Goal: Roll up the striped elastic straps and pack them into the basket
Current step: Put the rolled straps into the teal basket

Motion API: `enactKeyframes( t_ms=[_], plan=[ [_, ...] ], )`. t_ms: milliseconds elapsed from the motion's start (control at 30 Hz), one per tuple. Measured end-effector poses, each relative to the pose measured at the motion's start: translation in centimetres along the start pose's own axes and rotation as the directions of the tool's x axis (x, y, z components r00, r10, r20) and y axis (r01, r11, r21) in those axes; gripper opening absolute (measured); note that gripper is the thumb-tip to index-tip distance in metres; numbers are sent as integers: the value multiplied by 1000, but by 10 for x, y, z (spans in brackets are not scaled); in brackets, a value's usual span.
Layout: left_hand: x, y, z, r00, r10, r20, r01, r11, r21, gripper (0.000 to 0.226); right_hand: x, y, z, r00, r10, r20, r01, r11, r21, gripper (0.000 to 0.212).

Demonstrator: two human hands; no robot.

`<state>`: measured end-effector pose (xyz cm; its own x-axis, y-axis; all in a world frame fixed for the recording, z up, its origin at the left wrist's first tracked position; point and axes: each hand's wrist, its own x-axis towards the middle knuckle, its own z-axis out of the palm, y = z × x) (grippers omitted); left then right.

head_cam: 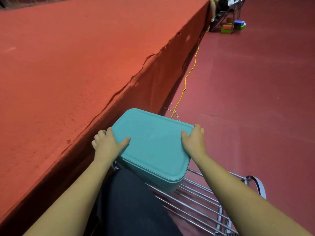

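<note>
Low centre: left hand (109, 144), right hand (193, 142), fingers curled over lid edges of teal basket (153, 147); wire rack (202, 200) beneath, red platform (68, 65) crowding left.

Even, fairly dim indoor light; soft shadow below the counter (85, 57) edge; wide-angle bending at edges; far right corner blurred.

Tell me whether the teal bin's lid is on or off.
On. The flat lid covers the whole top of the rectangular teal plastic bin; left hand and right hand grip its ends.
</note>
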<state>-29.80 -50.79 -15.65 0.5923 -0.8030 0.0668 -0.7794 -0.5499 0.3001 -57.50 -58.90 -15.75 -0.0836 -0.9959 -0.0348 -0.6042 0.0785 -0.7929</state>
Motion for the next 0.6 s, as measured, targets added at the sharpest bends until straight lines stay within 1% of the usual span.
enactKeyframes(
  t_ms=[100, 200, 267, 333, 367, 400, 433, 467, 533, 600],
  plan=[
    [-4, 0, 3, 1000, 14, 13, -14, 999, -35, 83, 0, 4, 1, 999, 23, -42, -22, 999, 24, 26],
    [-8, 6, 8, 1000, 13, -6, -13, 1000, -26, 83, 5, 9, 0, 996, 65, -58, -62, 997, 39, 23],
    [-9, 6, 12, 1000, 11, -14, -12, 999, -33, 83, 2, 13, 2, 998, 57, -34, -58, 998, -12, 23],
    [-8, 1, 13, 1000, 8, -2, -8, 998, -62, 83, -3, 14, 8, 1000, -21, -23, 18, 993, -120, 28],
    [-8, -1, 12, 1000, 11, 3, -11, 997, -75, 84, -4, 14, 12, 995, -93, -31, 83, 969, -233, 33],
    [-9, -2, 12, 1000, 20, 1, -19, 996, -85, 84, -4, 14, 14, 984, -178, -16, 161, 920, -358, 41],
    [-10, -3, 12, 1000, 31, -3, -31, 996, -86, 85, -4, 15, 16, 968, -248, 32, 234, 858, -458, 50],
    [-11, -4, 13, 999, 43, -10, -44, 996, -79, 86, -4, 15, 17, 956, -280, 92, 286, 806, -518, 56],
    [-15, -2, 13, 998, 60, -15, -61, 997, -39, 88, -3, 15, 17, 948, -279, 150, 313, 750, -583, 62],
    [-14, -1, 12, 998, 66, 3, -66, 998, 7, 89, -3, 14, 16, 950, -259, 172, 310, 741, -595, 64]
  ],
)
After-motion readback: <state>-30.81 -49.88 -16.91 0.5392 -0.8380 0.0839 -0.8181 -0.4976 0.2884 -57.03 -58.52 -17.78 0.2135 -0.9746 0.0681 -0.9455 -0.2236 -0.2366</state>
